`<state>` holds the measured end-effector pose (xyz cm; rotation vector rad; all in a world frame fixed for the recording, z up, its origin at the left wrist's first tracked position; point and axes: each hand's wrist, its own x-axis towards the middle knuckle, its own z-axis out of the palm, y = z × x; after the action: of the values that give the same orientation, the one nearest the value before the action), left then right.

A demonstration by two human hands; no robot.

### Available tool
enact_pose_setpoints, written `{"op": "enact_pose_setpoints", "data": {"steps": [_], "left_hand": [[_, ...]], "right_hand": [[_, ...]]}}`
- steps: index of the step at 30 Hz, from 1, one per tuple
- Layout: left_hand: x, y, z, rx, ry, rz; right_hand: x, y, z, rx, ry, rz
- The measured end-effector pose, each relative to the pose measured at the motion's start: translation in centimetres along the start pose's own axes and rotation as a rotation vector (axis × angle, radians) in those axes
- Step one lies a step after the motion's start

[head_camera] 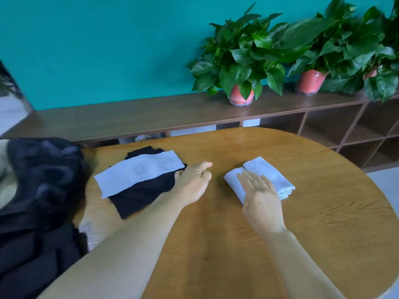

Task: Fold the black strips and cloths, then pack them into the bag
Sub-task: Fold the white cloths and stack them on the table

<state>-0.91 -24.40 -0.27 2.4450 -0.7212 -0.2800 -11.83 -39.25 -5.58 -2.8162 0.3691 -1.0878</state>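
A folded white cloth lies on the wooden table, and my right hand presses flat on its near-left part with straight fingers. A long white cloth lies across a flat black cloth at the left. My left hand rests beside the black cloth's right edge with its fingers curled under and thumb out; nothing shows in its grip. A black bag sits at the table's left edge, with more black fabric heaped in front of it.
A low wooden shelf unit runs along the teal wall behind the table, carrying potted plants in pink pots. A pale striped item lies by the black heap at the near left.
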Motion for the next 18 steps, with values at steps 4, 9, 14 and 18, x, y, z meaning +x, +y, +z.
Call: {"op": "enact_pose_setpoints", "data": {"steps": [4, 9, 14, 18], "left_hand": [[-3.0, -3.9, -3.5, 0.011, 0.081, -0.041], [-5.4, -9.9, -7.2, 0.058, 0.158, -0.151], [-6.3, -15.2, -10.0, 0.251, 0.207, -0.232], [-6.2, -18.5, -11.1, 0.484, 0.1, -0.232]], "right_hand": [[0.8, -4.9, 1.9, 0.066, 0.001, -0.116], [1.9, -10.9, 4.1, 0.136, 0.01, -0.228], [3.5, -16.5, 7.1, 0.169, -0.019, -0.368], [4.9, -19.8, 9.8, 0.126, -0.111, -0.438]]}}
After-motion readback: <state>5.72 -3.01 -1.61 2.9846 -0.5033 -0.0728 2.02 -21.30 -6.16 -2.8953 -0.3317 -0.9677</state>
